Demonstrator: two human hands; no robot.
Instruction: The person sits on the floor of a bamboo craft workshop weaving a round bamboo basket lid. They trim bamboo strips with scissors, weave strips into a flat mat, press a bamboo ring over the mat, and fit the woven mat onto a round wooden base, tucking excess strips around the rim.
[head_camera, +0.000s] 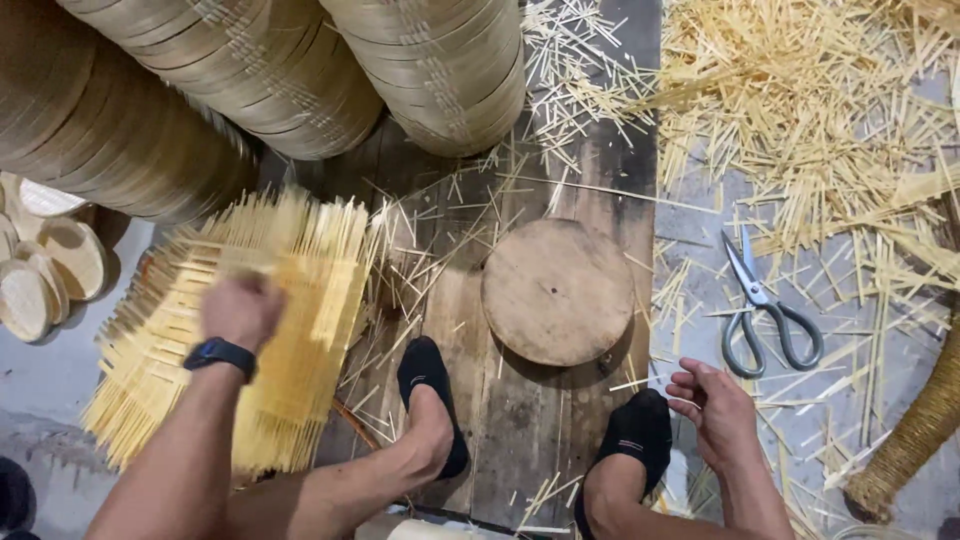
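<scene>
My left hand, with a dark watch on the wrist, lies blurred on a thick pile of thin pale bamboo strips at the left; whether its fingers grip any strips cannot be told. My right hand hovers palm up with curled fingers beside my right foot, holding nothing. A round wooden block stands on the plank floor between my feet. My left foot in a black sock rests next to the strip pile.
Grey-handled scissors lie right of the block. Loose bamboo slivers cover the floor at the upper right. Stacked bamboo hoops lean at the top. Round woven lids sit far left. A rope-wound object is at right.
</scene>
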